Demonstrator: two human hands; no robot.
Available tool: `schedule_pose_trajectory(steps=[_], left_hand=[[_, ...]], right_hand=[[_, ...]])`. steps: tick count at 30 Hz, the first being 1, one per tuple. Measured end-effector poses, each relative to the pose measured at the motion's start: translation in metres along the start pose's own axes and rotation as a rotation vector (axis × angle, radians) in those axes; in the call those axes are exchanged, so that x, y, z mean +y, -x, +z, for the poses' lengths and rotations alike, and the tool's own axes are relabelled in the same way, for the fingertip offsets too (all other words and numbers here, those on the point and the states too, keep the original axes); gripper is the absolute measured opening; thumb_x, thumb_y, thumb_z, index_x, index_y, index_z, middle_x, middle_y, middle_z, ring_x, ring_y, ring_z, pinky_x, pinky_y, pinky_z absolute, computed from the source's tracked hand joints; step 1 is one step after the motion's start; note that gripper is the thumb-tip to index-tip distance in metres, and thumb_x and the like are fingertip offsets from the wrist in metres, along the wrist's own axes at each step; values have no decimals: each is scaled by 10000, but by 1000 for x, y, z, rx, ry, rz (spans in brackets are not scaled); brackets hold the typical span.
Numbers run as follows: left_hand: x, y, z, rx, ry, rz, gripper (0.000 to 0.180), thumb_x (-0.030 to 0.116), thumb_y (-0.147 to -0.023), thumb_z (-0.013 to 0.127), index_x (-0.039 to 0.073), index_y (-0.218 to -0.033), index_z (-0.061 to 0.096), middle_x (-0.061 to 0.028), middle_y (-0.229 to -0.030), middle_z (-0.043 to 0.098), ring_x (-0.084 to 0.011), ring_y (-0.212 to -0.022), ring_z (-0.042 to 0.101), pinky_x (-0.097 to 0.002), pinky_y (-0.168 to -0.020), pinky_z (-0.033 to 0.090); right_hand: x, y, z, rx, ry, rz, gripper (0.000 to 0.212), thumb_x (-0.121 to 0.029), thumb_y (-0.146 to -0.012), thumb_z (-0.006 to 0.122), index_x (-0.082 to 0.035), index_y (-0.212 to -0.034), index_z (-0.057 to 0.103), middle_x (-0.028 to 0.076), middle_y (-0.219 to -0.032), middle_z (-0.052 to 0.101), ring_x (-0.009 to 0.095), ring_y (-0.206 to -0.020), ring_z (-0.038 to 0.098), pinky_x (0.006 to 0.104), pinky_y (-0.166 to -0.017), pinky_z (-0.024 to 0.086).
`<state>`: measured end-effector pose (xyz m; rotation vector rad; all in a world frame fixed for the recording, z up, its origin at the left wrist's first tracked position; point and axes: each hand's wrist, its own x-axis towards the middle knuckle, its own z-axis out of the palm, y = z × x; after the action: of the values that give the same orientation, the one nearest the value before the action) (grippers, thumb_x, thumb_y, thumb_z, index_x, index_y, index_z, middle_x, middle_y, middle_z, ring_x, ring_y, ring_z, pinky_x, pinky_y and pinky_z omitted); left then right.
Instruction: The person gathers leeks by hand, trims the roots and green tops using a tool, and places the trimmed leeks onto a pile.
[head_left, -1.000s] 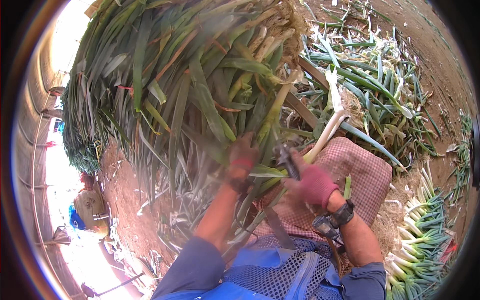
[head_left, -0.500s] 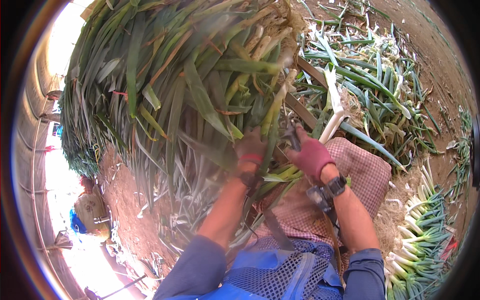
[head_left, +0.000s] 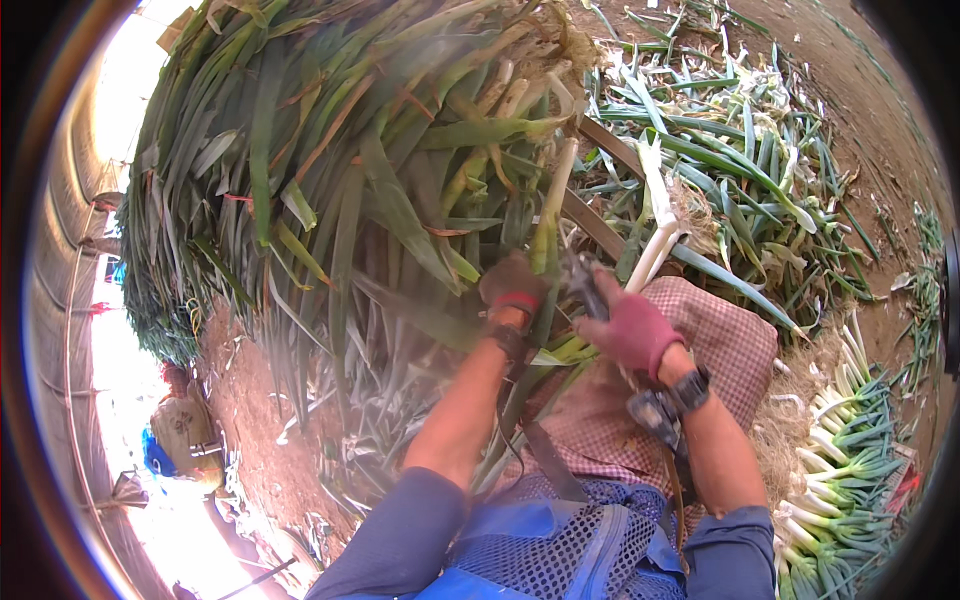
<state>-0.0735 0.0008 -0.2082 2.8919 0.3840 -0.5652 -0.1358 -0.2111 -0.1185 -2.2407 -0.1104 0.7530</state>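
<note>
My left hand (head_left: pixel 515 285), in a dark glove with a red cuff, is closed round a leek (head_left: pixel 553 215). Its pale stalk stands up beyond my fingers, and green leaves hang below toward my lap. Just to the right, my right hand (head_left: pixel 635 328), in a pink-red glove, grips a dark hand tool (head_left: pixel 588 287). The tool's front end is beside the leek; blur hides its exact kind and whether it touches. A big heap of untrimmed leeks (head_left: pixel 320 150) rises in front of my left hand, with long drooping leaves.
Loose leaves and peelings (head_left: pixel 760 170) lie piled at the far right, behind a brown bar (head_left: pixel 597 222). A checked cloth (head_left: pixel 700 330) covers my lap. Cleaned leeks (head_left: pixel 830 480) lie in a row at right. Another person (head_left: pixel 185 430) is at the far left.
My right hand and its tool have shifted slightly right and down. My left hand has moved a little right, and the leek in it stands more upright.
</note>
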Motion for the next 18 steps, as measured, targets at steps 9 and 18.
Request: schedule_pose_trajectory(steps=[9, 18], left_hand=[[-1, 19, -6, 30, 127, 33, 635, 571, -777, 775, 60, -1147, 702, -212, -1053, 761, -383, -1007, 743, -473, -865, 577], [3, 33, 2, 14, 178, -39, 560, 479, -784, 801, 94, -1185, 732, -184, -1119, 758, -357, -1080, 722, -452, -930, 550]], right_hand=[[-29, 34, -3, -178, 185, 91, 929, -434, -901, 650, -20, -1623, 238, 299, -1035, 724, 449, -985, 714, 491, -903, 556], [-4, -41, -2, 116, 225, 102, 898, -451, -891, 687, -29, -1596, 322, 263, -1122, 728, 430, -1056, 704, 475, -924, 552]])
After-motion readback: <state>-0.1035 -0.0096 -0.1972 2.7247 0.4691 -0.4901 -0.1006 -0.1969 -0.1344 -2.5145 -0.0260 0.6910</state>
